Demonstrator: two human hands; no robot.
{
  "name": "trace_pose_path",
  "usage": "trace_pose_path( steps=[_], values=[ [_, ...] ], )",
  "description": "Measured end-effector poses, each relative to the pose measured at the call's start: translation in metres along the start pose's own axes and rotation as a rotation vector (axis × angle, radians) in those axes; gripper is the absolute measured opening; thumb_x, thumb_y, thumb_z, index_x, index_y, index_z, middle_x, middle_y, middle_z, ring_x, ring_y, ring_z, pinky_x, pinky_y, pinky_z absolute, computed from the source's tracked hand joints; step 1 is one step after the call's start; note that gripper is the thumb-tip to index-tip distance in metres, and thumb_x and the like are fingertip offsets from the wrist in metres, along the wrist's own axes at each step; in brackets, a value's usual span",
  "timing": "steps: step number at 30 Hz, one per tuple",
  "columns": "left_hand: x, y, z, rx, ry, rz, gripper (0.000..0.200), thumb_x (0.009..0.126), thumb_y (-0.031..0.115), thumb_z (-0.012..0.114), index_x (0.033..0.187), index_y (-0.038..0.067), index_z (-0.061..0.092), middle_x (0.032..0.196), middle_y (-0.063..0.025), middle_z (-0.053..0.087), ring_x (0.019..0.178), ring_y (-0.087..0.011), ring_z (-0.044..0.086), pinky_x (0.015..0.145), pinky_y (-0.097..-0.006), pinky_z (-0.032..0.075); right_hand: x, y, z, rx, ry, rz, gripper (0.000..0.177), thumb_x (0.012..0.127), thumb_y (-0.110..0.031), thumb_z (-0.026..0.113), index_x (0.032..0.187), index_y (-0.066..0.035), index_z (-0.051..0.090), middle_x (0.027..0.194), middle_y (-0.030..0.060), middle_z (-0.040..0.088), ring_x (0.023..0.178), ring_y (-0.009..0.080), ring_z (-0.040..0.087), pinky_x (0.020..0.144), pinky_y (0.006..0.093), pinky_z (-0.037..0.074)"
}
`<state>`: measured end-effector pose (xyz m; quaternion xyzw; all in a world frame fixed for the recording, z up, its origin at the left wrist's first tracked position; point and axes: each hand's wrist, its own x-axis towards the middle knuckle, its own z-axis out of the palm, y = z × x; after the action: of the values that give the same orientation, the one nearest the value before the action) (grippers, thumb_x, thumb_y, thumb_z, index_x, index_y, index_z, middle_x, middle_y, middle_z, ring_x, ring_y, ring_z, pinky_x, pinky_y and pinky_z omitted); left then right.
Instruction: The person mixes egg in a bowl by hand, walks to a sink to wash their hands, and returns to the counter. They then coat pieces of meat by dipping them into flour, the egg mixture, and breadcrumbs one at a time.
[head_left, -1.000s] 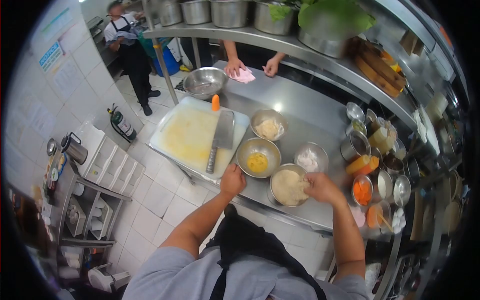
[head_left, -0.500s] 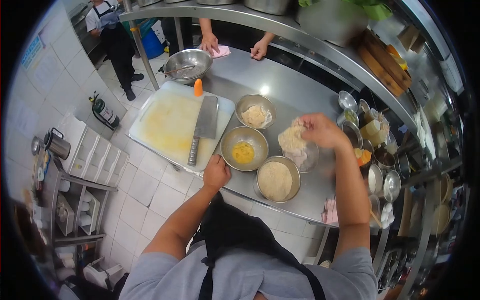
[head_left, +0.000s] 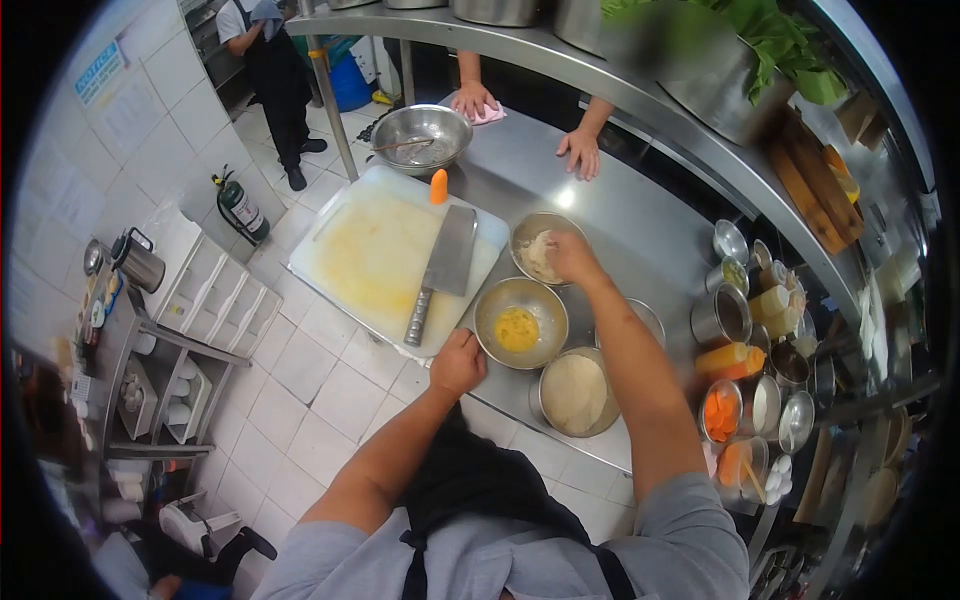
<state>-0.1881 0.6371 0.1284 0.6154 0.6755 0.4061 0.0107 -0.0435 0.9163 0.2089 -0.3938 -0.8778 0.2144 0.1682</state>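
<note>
My right hand [head_left: 572, 255] reaches into a small metal bowl [head_left: 522, 226], its fingers pinched on pale floury food [head_left: 540, 258]. My left hand [head_left: 459, 362] is curled closed by the table edge, beside the metal bowl of yellow beaten egg [head_left: 516, 328]; what its fingers grip is hidden. A bowl of pale breadcrumbs [head_left: 574, 391] stands closest to me. Partly behind my right forearm is a clear dish [head_left: 647, 318]. A cleaver [head_left: 450, 250] lies on the stained white cutting board [head_left: 362, 255].
A carrot piece [head_left: 439, 187] is at the board's far edge, near a large metal bowl [head_left: 421, 138]. Another person's hands [head_left: 580, 152] rest across the metal table [head_left: 640, 240]. Bottles and containers [head_left: 722, 315] crowd the right side. A shelf [head_left: 560, 70] overhangs the far side.
My right hand has moved from over the clear dish, where it held a crumb-coated piece, to the small far bowl. My left hand stays put. The other person's hand has flattened on the table.
</note>
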Motion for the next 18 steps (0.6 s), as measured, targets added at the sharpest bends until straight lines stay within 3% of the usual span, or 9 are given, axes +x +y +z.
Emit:
trace_pose_path(
  steps=[1, 5, 8, 12, 15, 17, 18],
  values=[
    [-0.002, 0.000, 0.000, -0.006, 0.005, -0.002, 0.014, 0.072, 0.003, 0.064, 0.086, 0.003, 0.062, 0.088, -0.0137, 0.056, 0.087, -0.0336, 0.059, 0.074, -0.0431, 0.053, -0.004, 0.002, -0.004, 0.087, 0.091, -0.001, 0.022, 0.082, -0.012, 0.063, 0.100, 0.000, 0.068, 0.098, 0.0268, 0.068, 0.093, 0.0397, 0.068, 0.084, 0.0444, 0.053],
    [-0.003, -0.004, 0.003, 0.001, 0.000, -0.008, 0.013, 0.072, 0.003, 0.064, 0.085, 0.003, 0.061, 0.089, -0.0137, 0.056, 0.088, -0.0337, 0.059, 0.074, -0.0430, 0.053, -0.032, 0.031, -0.061, 0.356, 0.139, 0.069, 0.021, 0.084, -0.013, 0.063, 0.098, 0.002, 0.068, 0.080, 0.0132, 0.070, 0.074, 0.0209, 0.066, 0.070, 0.0346, 0.053],
    [-0.005, -0.005, 0.006, -0.007, -0.008, -0.022, 0.015, 0.072, 0.004, 0.063, 0.087, 0.003, 0.062, 0.090, -0.0145, 0.057, 0.088, -0.0353, 0.059, 0.075, -0.0441, 0.053, -0.067, 0.062, -0.106, 0.344, 0.120, 0.238, 0.021, 0.083, -0.013, 0.064, 0.098, 0.002, 0.068, 0.077, 0.0087, 0.069, 0.073, 0.0169, 0.066, 0.068, 0.0332, 0.053],
    [-0.008, -0.006, 0.012, 0.016, -0.056, -0.029, 0.020, 0.072, 0.003, 0.062, 0.092, 0.003, 0.063, 0.091, -0.0159, 0.057, 0.088, -0.0372, 0.058, 0.077, -0.0461, 0.051, -0.122, 0.087, -0.132, 0.267, 0.153, 0.376, 0.022, 0.083, -0.014, 0.066, 0.098, 0.002, 0.069, 0.075, 0.0100, 0.069, 0.072, 0.0176, 0.065, 0.067, 0.0347, 0.053],
    [-0.005, -0.001, 0.012, -0.011, -0.058, 0.004, 0.022, 0.073, 0.003, 0.061, 0.094, 0.003, 0.063, 0.092, -0.0166, 0.057, 0.088, -0.0380, 0.058, 0.076, -0.0466, 0.050, -0.155, 0.094, -0.124, 0.169, 0.062, 0.423, 0.024, 0.081, -0.016, 0.068, 0.099, 0.001, 0.070, 0.083, 0.0143, 0.072, 0.079, 0.0246, 0.069, 0.072, 0.0378, 0.054],
    [-0.004, -0.001, 0.012, 0.008, -0.030, 0.033, 0.022, 0.073, 0.003, 0.060, 0.095, 0.002, 0.063, 0.092, -0.0171, 0.057, 0.087, -0.0386, 0.057, 0.076, -0.0466, 0.050, -0.171, 0.092, -0.110, -0.107, -0.094, 0.336, 0.027, 0.080, -0.016, 0.069, 0.102, -0.002, 0.071, 0.092, 0.0192, 0.073, 0.089, 0.0334, 0.070, 0.081, 0.0416, 0.054],
    [-0.005, -0.003, 0.014, 0.027, -0.035, 0.041, 0.022, 0.074, 0.003, 0.060, 0.096, 0.002, 0.063, 0.092, -0.0174, 0.056, 0.087, -0.0386, 0.056, 0.077, -0.0467, 0.050, -0.176, 0.090, -0.102, -0.100, -0.087, 0.340, 0.027, 0.080, -0.016, 0.069, 0.102, -0.002, 0.071, 0.092, 0.0192, 0.073, 0.089, 0.0334, 0.070, 0.081, 0.0416, 0.054]
  ],
)
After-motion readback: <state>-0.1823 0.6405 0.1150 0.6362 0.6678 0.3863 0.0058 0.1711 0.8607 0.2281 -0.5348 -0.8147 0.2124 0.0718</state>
